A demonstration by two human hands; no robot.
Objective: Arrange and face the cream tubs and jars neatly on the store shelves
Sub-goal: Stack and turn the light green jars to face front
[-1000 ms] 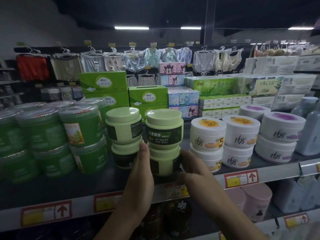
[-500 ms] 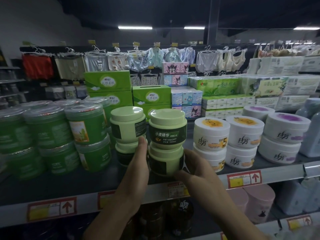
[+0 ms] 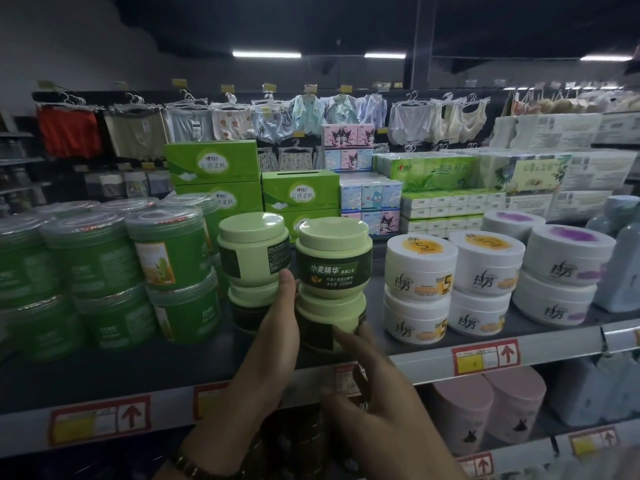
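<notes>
From the head camera: reaching up to the shelf with both hands. Left hand released, fingers straight and laid flat against the left flank of the lower pale green jar, longest fingertip up at the base of the upper pale green jar. Dark strap round that wrist. Right hand blurred, just below and in front of the same lower jar, fingers loosely spread, grasping nothing; index finger aimed at the jar's front, contact impossible to tell.

Between the two hands: both jars stacked upright near the shelf's front edge, upper label facing forward, marked 500ml. Just beyond the left hand's fingers, a second stack of pale green jars, labels turned aside. Further left of the left hand, dark green tubs in two tiers under clear lids. Right of the right hand, white tubs stacked two high, orange-topped nearer, purple-topped farther.

Below both hands, red-framed price tags on the shelf lip. Under the right hand, pink canisters on the lower shelf. Behind the jars, green tissue boxes.
</notes>
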